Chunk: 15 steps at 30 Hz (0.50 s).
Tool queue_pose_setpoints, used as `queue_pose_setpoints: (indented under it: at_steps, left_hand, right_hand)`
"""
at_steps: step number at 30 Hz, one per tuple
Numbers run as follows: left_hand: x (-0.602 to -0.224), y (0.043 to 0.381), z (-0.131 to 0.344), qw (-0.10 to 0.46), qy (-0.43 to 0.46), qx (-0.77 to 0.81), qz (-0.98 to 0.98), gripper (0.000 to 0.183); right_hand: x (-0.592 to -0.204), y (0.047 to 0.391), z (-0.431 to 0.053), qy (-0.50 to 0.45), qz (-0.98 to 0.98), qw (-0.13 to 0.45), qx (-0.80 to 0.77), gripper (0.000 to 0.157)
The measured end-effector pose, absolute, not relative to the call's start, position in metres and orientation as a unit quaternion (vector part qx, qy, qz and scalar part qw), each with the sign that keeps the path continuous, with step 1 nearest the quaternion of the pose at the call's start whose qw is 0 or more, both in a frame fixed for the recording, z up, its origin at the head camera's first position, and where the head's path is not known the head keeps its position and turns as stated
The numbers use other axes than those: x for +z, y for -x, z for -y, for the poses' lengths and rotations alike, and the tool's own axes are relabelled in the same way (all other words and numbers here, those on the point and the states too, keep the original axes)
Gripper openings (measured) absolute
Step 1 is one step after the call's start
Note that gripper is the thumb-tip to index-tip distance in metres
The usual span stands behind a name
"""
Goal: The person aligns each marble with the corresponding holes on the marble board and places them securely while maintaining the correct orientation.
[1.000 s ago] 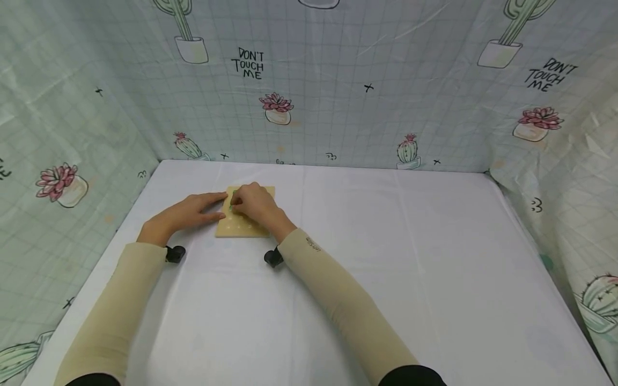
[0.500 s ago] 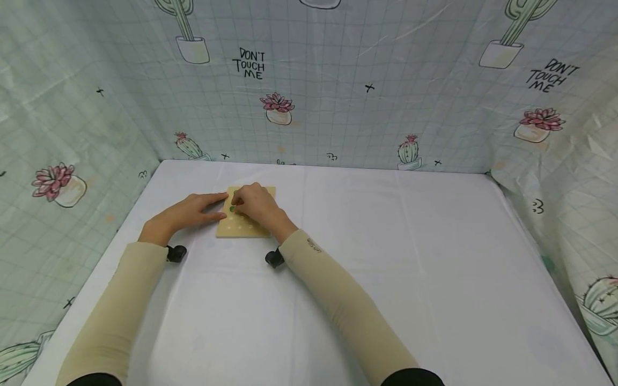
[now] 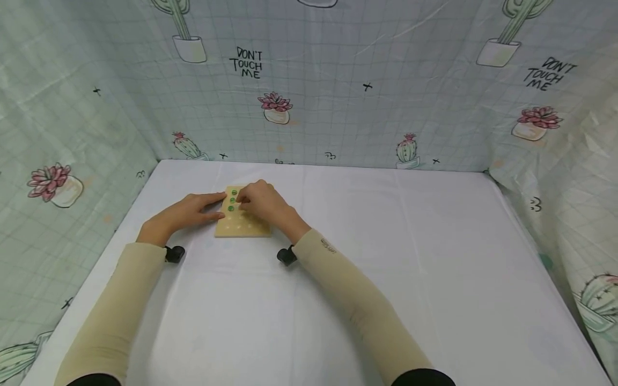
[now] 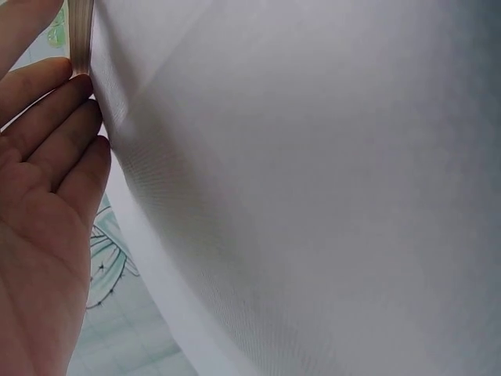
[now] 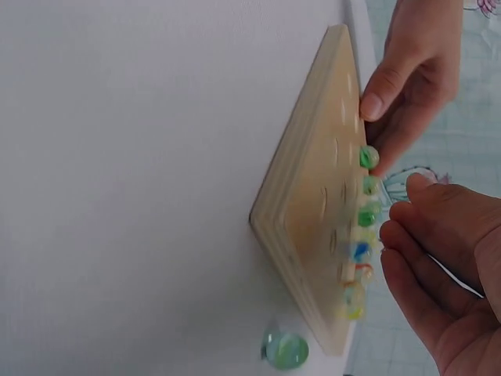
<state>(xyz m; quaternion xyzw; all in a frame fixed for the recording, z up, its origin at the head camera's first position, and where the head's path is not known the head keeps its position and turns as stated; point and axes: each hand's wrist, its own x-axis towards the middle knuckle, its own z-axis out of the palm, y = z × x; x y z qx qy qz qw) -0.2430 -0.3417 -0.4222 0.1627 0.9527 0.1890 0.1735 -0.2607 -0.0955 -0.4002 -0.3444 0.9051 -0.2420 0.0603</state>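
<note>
A square wooden board (image 3: 227,229) with rows of round hollows lies at the far left of the table. Green marbles (image 3: 231,208) sit in its left column; in the right wrist view, blue and yellowish marbles (image 5: 355,301) show on it too. My left hand (image 3: 185,217) rests at the board's left edge, index finger and thumb spread along it. In the left wrist view, the straight fingers of that hand meet the board's side (image 4: 81,39). Over the board is my right hand (image 3: 265,203), fingers loosely bent close to the marbles, with nothing seen between them.
A loose clear-green marble (image 5: 286,350) lies on the white tabletop beside the board, hidden from the head view. A patterned curtain (image 3: 338,118) hangs around the back and sides of the table (image 3: 362,268).
My right hand has drawn a little to the right, and the green marbles in the left column have come into view. My left hand and the board have stayed in place.
</note>
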Motion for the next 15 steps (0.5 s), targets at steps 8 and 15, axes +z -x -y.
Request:
queue_pose_setpoints:
  at_steps: [8,15]
  left_hand:
    - [-0.419,0.241,0.338,0.174,-0.155,0.179,-0.956,0.079]
    - [-0.420,0.240,0.337,0.174,-0.158,0.179,-0.955,0.080]
  right_hand:
    - [-0.393,0.259,0.067,0.332,-0.911,0.074,-0.234,0.024]
    - [-0.396,0.257,0.042,0.311,-0.922,0.082,-0.215,0.025]
